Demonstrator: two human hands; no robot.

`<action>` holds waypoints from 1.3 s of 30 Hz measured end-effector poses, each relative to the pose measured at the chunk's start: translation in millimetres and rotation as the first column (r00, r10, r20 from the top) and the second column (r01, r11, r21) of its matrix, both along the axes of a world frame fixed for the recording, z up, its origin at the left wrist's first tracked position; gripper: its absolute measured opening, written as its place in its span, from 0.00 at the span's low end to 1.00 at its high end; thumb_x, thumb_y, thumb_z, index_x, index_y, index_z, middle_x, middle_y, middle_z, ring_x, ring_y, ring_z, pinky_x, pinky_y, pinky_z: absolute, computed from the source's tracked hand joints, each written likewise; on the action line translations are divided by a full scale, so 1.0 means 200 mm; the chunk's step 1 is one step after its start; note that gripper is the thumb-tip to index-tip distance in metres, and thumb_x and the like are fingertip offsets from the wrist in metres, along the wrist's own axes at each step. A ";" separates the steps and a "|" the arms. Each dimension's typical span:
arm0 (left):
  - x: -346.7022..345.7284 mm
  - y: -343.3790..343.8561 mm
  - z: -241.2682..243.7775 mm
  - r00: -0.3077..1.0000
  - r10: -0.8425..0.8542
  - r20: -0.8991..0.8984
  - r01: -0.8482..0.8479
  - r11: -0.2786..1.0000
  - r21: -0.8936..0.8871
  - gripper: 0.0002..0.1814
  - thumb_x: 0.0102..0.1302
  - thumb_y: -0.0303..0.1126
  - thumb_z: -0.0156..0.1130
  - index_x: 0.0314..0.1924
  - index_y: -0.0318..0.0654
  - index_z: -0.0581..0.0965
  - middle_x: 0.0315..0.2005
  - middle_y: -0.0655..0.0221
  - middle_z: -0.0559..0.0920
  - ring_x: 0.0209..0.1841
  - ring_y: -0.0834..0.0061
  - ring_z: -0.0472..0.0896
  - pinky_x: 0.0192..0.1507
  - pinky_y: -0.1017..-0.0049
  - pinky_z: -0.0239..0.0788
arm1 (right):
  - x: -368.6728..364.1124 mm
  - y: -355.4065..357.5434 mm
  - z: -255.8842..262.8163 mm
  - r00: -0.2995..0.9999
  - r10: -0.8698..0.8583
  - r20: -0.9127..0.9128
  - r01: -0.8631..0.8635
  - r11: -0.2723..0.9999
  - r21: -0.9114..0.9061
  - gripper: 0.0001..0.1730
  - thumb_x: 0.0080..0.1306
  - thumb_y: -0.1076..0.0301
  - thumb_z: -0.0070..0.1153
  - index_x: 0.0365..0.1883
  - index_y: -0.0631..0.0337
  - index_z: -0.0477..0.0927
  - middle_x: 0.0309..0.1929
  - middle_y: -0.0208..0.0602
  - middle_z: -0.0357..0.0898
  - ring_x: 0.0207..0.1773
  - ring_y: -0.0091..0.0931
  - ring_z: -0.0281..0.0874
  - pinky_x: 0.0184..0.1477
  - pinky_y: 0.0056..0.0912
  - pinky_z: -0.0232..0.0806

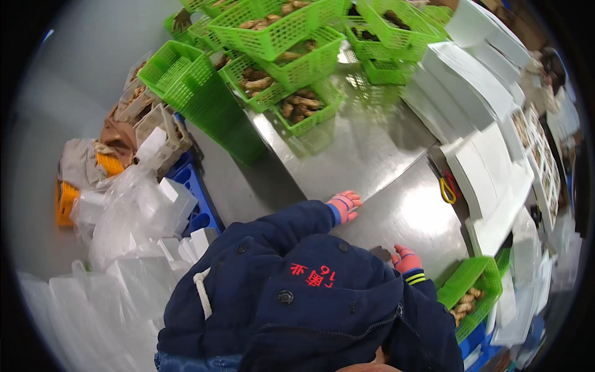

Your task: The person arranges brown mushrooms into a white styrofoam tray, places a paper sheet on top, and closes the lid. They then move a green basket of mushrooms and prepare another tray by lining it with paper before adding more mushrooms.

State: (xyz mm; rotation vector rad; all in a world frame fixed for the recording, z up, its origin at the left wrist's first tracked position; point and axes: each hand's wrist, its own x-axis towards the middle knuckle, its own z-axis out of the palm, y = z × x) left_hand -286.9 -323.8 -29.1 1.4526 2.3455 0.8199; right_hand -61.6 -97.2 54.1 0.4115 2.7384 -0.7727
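Note:
My left hand [345,206], in a pink knit glove with blue stripes, hovers over or rests on the steel table [395,214]; which one I cannot tell. Its fingers stretch forward, the thumb apart. My right hand [407,259], gloved alike, is near my body, fingers spread and nothing visible in it. Beyond the hands, a green plastic basket [302,106] holds brown, thick-stemmed mushrooms [304,103]. More such baskets [274,32] are piled above it. By my right sleeve stands another green basket [483,297] with pale brown mushrooms [465,304].
Nested green baskets [209,102] stand at the left table edge. White foam boxes or lids [460,88] are stacked along the right, beside yellow-handled scissors [447,190]. On the left are a blue plastic crate [190,186] and plastic-wrapped white foam pieces [135,274]. A person [541,79] is at far right.

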 end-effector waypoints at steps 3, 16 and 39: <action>-0.07 -0.09 0.27 0.954 0.136 0.267 -0.190 0.963 0.190 0.12 0.60 0.32 0.56 0.44 0.40 0.77 0.40 0.64 0.80 0.45 0.68 0.76 0.49 0.71 0.67 | -0.02 -0.04 -0.05 0.998 -0.008 0.059 0.014 0.994 -0.107 0.21 0.57 0.60 0.54 0.49 0.57 0.75 0.43 0.42 0.79 0.50 0.38 0.73 0.52 0.38 0.65; -0.62 -0.89 0.36 0.499 0.513 0.698 -0.565 0.804 -0.187 0.11 0.61 0.37 0.56 0.30 0.35 0.78 0.12 0.72 0.73 0.13 0.82 0.69 0.17 0.80 0.59 | -0.42 -0.52 -0.11 0.992 0.106 0.071 -0.094 0.983 -0.158 0.23 0.59 0.55 0.46 0.48 0.58 0.74 0.45 0.47 0.76 0.49 0.43 0.71 0.50 0.44 0.64; 1.48 0.68 0.20 0.540 -0.841 -0.004 0.841 0.539 0.048 0.32 0.48 0.32 0.64 0.56 0.38 0.67 0.60 0.51 0.62 0.62 0.49 0.59 0.61 0.58 0.52 | 2.60 -0.96 -1.20 -0.162 -0.865 0.476 0.949 -0.004 0.315 0.19 0.55 0.58 0.48 0.42 0.55 0.79 0.53 0.42 0.72 0.53 0.40 0.71 0.54 0.37 0.65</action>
